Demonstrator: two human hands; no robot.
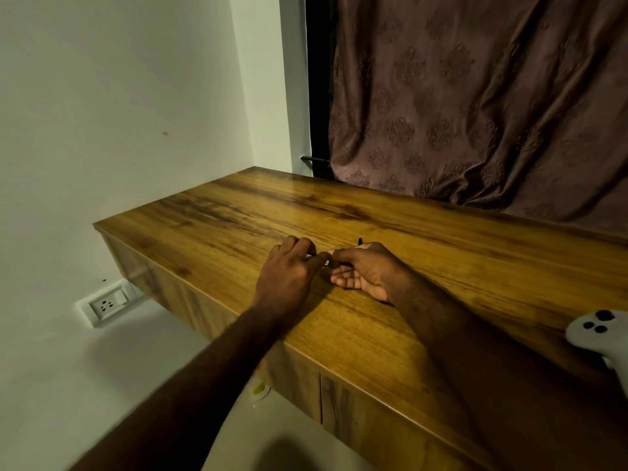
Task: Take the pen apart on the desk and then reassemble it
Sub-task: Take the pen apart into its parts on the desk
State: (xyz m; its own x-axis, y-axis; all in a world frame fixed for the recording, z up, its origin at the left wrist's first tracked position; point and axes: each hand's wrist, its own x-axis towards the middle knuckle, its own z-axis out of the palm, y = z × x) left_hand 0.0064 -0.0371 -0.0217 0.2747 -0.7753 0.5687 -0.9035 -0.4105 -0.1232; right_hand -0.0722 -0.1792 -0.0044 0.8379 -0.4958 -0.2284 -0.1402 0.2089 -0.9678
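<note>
Both hands meet over the middle of the wooden desk (373, 226). My left hand (289, 273) lies knuckles up, its fingertips pinched on a pale pen (325, 263), of which only a short stretch shows between the hands. My right hand (363, 270) faces palm-left, with thumb and forefinger closed on the pen's other end. A small black pen part (360, 241) sticks up just behind the right hand; whether the hand holds it or it rests on the desk, I cannot tell. Most of the pen is hidden by the fingers.
A white game controller (601, 334) lies at the desk's right edge near my right forearm. A brown patterned curtain (475, 113) hangs behind the desk. A wall socket (107, 304) sits low on the left wall, under the desk's left end.
</note>
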